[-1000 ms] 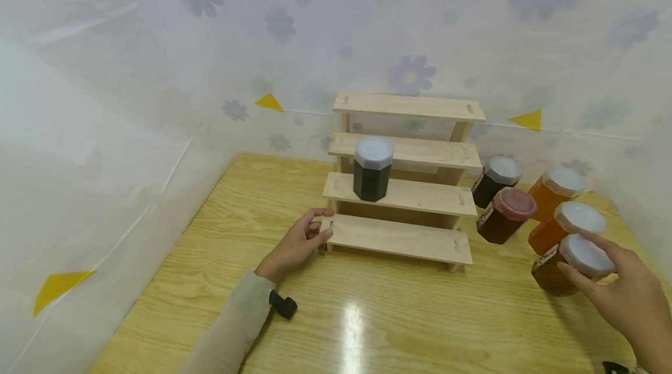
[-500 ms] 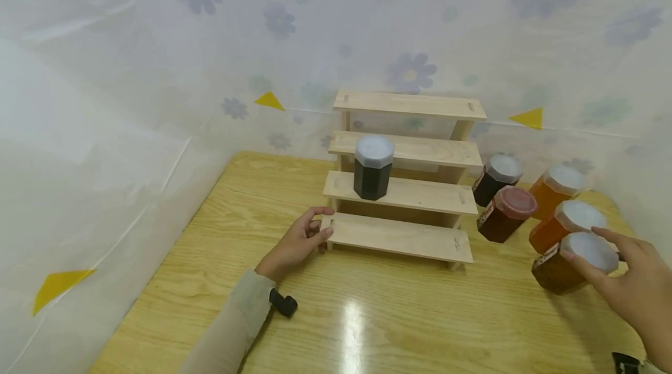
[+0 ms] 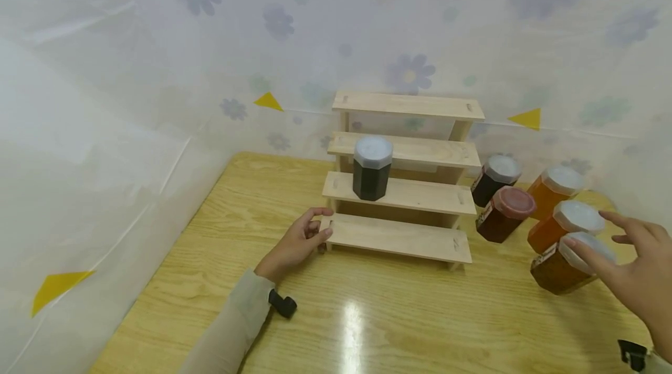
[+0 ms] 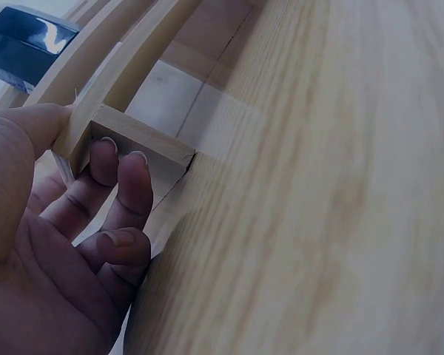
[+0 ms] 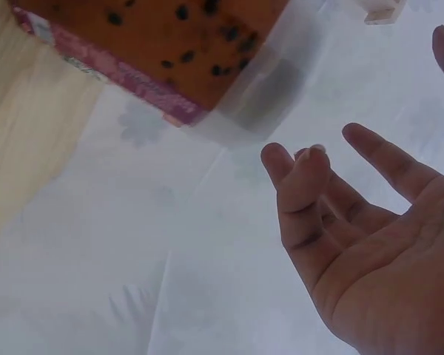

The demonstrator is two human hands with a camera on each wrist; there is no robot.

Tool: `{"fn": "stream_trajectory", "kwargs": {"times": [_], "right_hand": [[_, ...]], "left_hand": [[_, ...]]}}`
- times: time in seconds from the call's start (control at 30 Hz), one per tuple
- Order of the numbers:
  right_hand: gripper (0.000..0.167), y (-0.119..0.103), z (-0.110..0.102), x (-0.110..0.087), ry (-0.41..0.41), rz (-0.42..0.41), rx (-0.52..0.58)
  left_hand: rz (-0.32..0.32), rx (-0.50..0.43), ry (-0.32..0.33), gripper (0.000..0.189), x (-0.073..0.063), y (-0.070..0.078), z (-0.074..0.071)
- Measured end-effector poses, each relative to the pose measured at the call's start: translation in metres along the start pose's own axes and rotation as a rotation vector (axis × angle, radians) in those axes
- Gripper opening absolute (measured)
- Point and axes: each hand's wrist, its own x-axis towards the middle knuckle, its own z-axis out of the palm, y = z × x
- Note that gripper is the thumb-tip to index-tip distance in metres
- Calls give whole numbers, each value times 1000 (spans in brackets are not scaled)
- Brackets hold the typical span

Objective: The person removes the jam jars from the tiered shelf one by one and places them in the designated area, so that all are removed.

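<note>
My left hand [image 3: 294, 245] grips the left end of the lowest step of a pale wooden tiered shelf [image 3: 394, 236]; in the left wrist view the thumb lies on top and the fingers curl underneath. A dark jar with a whitish lid [image 3: 371, 178] stands on the second step from the bottom. My right hand [image 3: 635, 266] is spread beside an amber-brown jar [image 3: 556, 272], its thumb overlapping the lid in the head view. The right wrist view has an orange jar with dark seeds [image 5: 177, 55], apart from the loosely bent fingers.
Behind the amber-brown jar stand two orange jars, one nearer [image 3: 546, 235] and one farther back [image 3: 546, 196]. A red-lidded jar [image 3: 501, 219] and another dark jar [image 3: 488, 187] stand between these and the shelf. A flowered plastic sheet [image 3: 315, 41] hangs behind the wooden table [image 3: 252, 187].
My right hand's fingers have spread and moved back to the right, away from the front jar's lid. The left hand keeps its grip on the shelf.
</note>
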Motion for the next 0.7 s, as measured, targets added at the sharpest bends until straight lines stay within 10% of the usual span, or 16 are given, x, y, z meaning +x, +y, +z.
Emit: {"fn": "stream_trajectory", "kwargs": {"times": [0.23, 0.7], "right_hand": [[98, -16, 2, 14, 1, -61, -8], [95, -60, 13, 46, -258, -43, -1]], "left_hand": [[3, 9, -1, 43, 0, -1, 0], [-6, -3, -3, 43, 1, -3, 0]]}}
